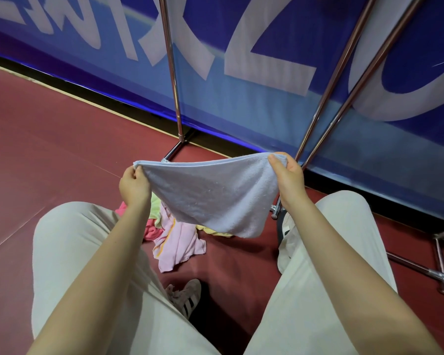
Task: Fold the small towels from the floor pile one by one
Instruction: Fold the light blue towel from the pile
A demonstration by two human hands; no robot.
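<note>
Right now a light blue towel (210, 198) hangs in the air above the person's knees, stretched by its top edge between both hands: the left hand (133, 187) pinches one upper corner with thumb and curled fingers, and the right hand (287, 175) pinches the other, thumb on the near face. The lower edge droops to a point toward the right, so the cloth looks already doubled or skewed. To fold it well, I would judge the top edge should be pulled taut and level, the hanging corners shaken square, then the two held corners brought together so the edges meet. Below it, on the red floor (49, 149) between the legs, lies the floor pile (174, 234), with pink, yellow and green cloths touching each other. Behind a chrome rack (174, 80) stands a blue banner (267, 73) with large white characters, cropped and tilted; I cannot read them. A striped shoe (187, 295) shows no legible brand name.
</note>
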